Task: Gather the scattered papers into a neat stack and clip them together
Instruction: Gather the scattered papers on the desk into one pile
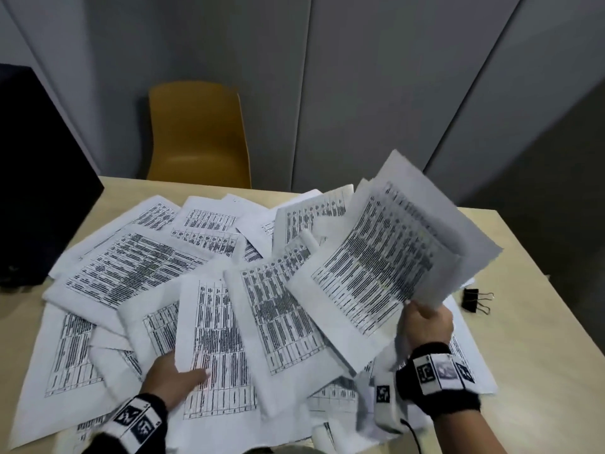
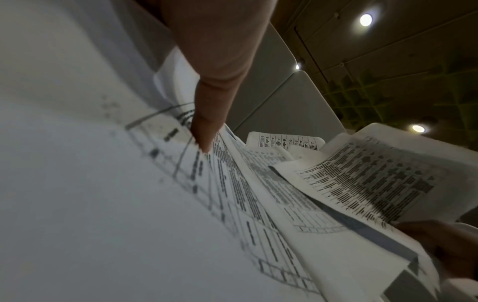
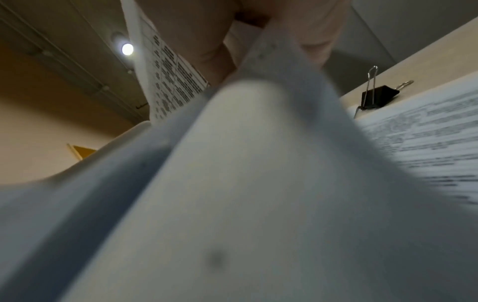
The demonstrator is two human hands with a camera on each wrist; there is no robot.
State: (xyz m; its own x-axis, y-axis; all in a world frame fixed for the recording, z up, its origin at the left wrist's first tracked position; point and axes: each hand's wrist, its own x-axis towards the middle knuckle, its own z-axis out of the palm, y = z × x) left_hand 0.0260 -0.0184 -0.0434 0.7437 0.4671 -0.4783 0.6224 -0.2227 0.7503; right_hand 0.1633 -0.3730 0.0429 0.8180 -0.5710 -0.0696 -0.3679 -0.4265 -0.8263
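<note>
Pinching the lower edge of a raised sheaf of sheets [image 1: 386,257], our right hand [image 1: 425,326] sits just left of the black binder clip [image 1: 471,299]; well left of that clip, our left hand [image 1: 176,378] pinches a printed sheet [image 1: 216,339], thumb on top, other fingers hidden; scattered papers [image 1: 131,267] spread leftward from it.

One binder clip [image 1: 471,299], one chair [image 1: 196,132]

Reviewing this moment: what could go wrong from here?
The right hand pinches the fanned held sheets by one corner; they may slip or splay further. The left hand pinches one loose sheet in an overlapping pile; neighbours could slide off the table. Papers may cover the nearby binder clip.
</note>
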